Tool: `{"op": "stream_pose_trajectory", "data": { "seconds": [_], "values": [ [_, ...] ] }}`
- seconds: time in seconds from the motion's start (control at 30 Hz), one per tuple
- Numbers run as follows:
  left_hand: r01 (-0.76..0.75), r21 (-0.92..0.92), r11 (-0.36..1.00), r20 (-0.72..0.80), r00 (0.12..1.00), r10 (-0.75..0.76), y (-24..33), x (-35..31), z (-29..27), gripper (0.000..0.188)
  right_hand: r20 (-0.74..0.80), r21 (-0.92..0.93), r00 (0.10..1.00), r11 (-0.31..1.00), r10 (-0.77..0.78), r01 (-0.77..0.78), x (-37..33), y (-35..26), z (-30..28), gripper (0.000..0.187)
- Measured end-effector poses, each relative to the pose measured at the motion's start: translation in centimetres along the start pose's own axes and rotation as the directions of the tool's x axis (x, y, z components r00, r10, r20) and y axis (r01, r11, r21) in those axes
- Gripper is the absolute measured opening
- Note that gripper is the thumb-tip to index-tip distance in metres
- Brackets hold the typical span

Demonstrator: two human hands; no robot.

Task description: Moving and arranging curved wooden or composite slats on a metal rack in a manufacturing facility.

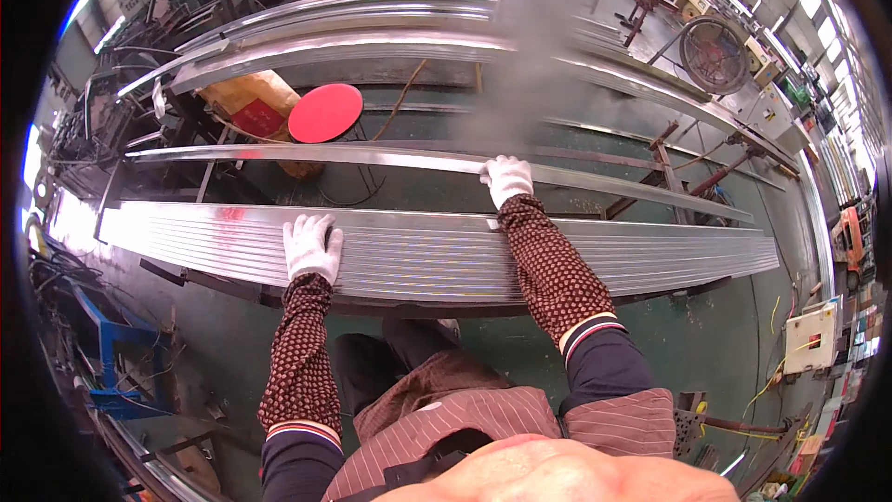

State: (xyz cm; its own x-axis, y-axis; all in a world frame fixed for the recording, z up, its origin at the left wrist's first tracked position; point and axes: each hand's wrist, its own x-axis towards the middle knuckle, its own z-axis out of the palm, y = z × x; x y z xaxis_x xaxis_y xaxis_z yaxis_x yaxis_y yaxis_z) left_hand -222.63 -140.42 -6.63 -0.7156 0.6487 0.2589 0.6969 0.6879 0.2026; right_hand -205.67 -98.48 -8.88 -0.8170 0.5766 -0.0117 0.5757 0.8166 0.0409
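Note:
A row of long silvery metal profiles (418, 256) lies side by side on a rack in front of me. My left hand (313, 246), in a white glove, rests on the row's far part with its fingers stretched out and the thumb apart. Beyond the row, a single long metal profile (372, 157) runs crosswise with a gap between it and the row. My right hand (507, 178), gloved too, has its fingers curled over this single profile, near its middle. The fingertips' undersides are hidden. Patterned sleeve covers wrap both forearms.
A round red stool (325, 113) stands beyond the single profile, beside a brown paper sack (246, 98). More long profiles (372, 45) lie on a farther rack. A blue metal frame (116, 353) is at left, a large fan (714, 56) at far right. A grey blur hides the top centre.

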Motion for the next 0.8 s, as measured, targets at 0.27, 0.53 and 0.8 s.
{"op": "stream_pose_trajectory", "data": {
  "seconds": [0.27, 0.53, 0.8],
  "values": [
    [0.007, -0.027, 1.000, 0.003, 1.000, -0.007, 0.9, 0.2, 0.2, 0.042, 0.031, -0.019, 0.989, 0.990, 0.144, -0.143, -5.1, 11.6, -0.9, 0.025],
    [0.020, -0.015, 1.000, 0.019, 1.000, -0.020, -0.4, 0.1, -1.3, 0.042, 0.070, 0.091, 0.997, 0.995, 0.039, -0.045, -8.4, 17.4, -1.7, 0.019],
    [0.055, -0.028, 0.998, 0.016, 0.998, -0.054, 0.1, -0.7, -0.8, 0.044, 0.037, 0.233, 0.998, 0.971, -0.059, 0.049, -10.0, 18.0, 1.3, 0.018]
  ]
}}
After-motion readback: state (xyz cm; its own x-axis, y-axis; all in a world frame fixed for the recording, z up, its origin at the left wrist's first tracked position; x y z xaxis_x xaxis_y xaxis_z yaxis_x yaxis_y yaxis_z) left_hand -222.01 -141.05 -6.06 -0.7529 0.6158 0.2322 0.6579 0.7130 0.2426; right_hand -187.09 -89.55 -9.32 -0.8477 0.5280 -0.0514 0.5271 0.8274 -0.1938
